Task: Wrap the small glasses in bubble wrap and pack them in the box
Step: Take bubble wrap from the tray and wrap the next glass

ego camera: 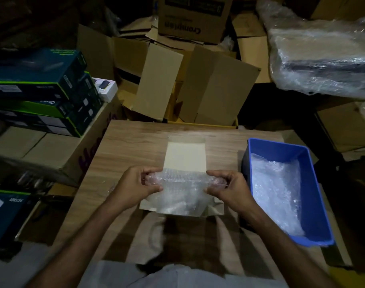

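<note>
A bubble wrap roll (181, 180) is held level above the small open cardboard box (184, 156) on the wooden table (131, 140). My left hand (139, 185) grips its left end and my right hand (229, 189) grips its right end. A loose tail of the sheet hangs from the roll into the box. Whatever is wrapped inside is hidden; I cannot make out a glass. The box's pale lid flap stands open on the far side.
A blue plastic bin (314, 183) holding more bubble wrap sits on the table at the right. Dark product boxes (42, 92) are stacked at the left. Cardboard cartons (198, 84) crowd behind the table, and a plastic-wrapped bundle (322, 59) lies at the upper right.
</note>
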The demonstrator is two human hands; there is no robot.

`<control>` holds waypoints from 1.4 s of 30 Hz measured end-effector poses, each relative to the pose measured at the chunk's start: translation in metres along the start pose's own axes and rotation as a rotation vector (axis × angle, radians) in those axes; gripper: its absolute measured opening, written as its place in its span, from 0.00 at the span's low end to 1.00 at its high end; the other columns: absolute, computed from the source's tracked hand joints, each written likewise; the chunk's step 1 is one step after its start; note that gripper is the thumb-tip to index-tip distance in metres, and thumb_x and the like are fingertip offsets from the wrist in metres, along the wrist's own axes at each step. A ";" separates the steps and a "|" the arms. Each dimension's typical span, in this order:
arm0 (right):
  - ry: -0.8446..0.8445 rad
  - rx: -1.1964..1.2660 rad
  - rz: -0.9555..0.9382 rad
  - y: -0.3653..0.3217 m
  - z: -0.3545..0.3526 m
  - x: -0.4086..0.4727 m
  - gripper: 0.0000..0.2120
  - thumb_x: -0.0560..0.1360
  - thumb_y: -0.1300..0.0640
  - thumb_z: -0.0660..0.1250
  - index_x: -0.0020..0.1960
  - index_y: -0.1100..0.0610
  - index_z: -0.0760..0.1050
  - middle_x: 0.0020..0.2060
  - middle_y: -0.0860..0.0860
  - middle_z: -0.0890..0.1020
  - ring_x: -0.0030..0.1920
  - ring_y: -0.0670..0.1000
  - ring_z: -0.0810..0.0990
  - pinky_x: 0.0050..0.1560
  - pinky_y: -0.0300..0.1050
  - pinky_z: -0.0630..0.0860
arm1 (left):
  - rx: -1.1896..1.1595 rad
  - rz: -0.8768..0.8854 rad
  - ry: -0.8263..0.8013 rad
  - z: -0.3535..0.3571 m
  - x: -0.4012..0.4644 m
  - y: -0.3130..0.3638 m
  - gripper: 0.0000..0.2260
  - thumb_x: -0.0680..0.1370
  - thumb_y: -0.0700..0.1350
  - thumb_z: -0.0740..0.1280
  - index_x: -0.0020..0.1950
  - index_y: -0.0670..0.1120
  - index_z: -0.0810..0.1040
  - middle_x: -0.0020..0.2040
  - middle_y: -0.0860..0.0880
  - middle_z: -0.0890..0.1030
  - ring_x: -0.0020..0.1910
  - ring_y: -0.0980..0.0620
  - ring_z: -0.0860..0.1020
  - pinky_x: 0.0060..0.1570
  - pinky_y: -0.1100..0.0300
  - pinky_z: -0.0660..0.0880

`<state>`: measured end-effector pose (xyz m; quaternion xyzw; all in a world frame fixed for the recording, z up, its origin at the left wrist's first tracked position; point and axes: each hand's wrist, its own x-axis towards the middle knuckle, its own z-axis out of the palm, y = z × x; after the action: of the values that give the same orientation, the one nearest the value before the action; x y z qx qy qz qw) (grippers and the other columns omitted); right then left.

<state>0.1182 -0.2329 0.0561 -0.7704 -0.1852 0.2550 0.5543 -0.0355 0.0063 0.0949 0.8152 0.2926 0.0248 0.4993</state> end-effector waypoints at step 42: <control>-0.131 0.382 -0.023 -0.014 0.014 -0.034 0.50 0.71 0.64 0.78 0.78 0.35 0.54 0.66 0.36 0.74 0.64 0.45 0.81 0.57 0.47 0.82 | -0.457 0.042 -0.020 0.026 -0.038 0.010 0.31 0.76 0.35 0.72 0.75 0.56 0.69 0.64 0.55 0.78 0.56 0.64 0.82 0.47 0.65 0.80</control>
<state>0.0829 -0.2372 0.0726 -0.6309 -0.1780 0.3286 0.6799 -0.0538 -0.0370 0.1001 0.6868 0.2574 0.0926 0.6734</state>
